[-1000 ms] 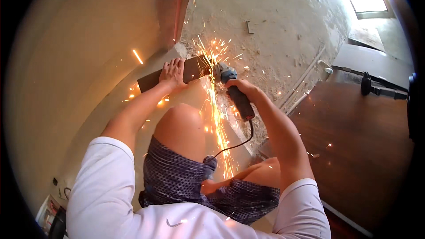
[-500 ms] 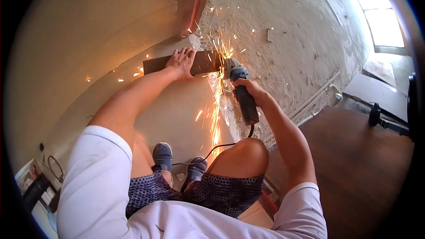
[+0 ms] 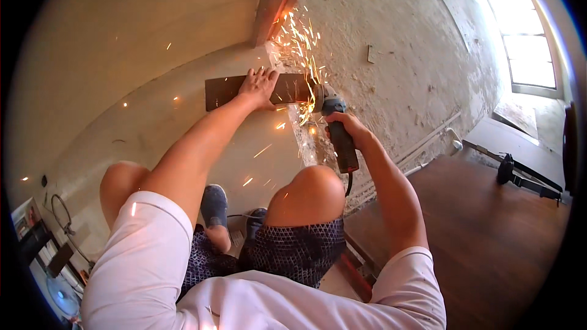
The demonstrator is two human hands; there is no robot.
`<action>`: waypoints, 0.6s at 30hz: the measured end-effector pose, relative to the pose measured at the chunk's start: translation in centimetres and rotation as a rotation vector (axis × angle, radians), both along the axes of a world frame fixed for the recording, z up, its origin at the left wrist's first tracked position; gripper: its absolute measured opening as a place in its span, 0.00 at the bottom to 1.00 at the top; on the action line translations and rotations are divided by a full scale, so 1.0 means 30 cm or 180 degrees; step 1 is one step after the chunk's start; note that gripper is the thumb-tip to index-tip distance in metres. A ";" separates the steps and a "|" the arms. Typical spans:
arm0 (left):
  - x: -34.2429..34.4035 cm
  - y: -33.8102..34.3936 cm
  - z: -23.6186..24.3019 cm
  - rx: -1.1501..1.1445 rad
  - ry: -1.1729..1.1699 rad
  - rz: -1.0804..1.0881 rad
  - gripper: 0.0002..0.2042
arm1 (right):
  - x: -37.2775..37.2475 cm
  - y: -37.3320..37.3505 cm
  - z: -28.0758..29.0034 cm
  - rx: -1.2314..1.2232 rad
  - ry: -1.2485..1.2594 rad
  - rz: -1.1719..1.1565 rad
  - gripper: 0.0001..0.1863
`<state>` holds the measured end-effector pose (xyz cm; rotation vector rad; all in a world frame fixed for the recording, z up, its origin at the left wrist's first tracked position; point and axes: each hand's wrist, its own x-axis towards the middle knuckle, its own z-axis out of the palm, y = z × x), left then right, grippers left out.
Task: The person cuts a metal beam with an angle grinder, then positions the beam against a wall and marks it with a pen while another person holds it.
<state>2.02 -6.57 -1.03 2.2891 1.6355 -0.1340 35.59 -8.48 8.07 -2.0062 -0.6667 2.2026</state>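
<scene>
My left hand (image 3: 259, 91) spans a dark brown rectangular piece (image 3: 225, 93), pressing it with fingers spread over the far edge and thumb at the near edge. My right hand (image 3: 345, 127) grips the black handle of a blue-grey angle grinder (image 3: 332, 103), which has a cord trailing from its rear. The grinder's head is at the piece's right end, where orange sparks (image 3: 302, 50) spray up and scatter around. The contact point is hidden by sparks. Both my knees are bent below, with a shoe (image 3: 214, 206) visible between them.
A pale wall (image 3: 147, 18) and red-edged strip (image 3: 280, 3) are left and ahead. Rough grey floor (image 3: 391, 79) with pipes (image 3: 431, 137) lies to the right, beside a brown board (image 3: 465, 220), grey panel (image 3: 513, 146) and bright window (image 3: 524, 33). Loose cables (image 3: 61, 220) lie lower left.
The long downward stream of sparks has shrunk, with more now flying upward. My knees and feet have shifted, and the piece lies more level, a little farther right in view.
</scene>
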 end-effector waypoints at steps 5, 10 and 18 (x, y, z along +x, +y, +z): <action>0.061 -0.006 0.031 -0.0256 0.0182 0.0094 0.55 | 0.102 -0.077 -0.028 -0.0050 0.0053 -0.0052 0.16; 0.022 -0.018 0.049 -0.0338 0.0121 0.0116 0.56 | 0.076 -0.105 -0.016 -0.0049 0.0017 -0.0061 0.18; -0.007 -0.090 0.045 -0.0274 0.0197 0.0352 0.60 | 0.064 -0.037 0.001 -0.0127 -0.0054 0.0088 0.18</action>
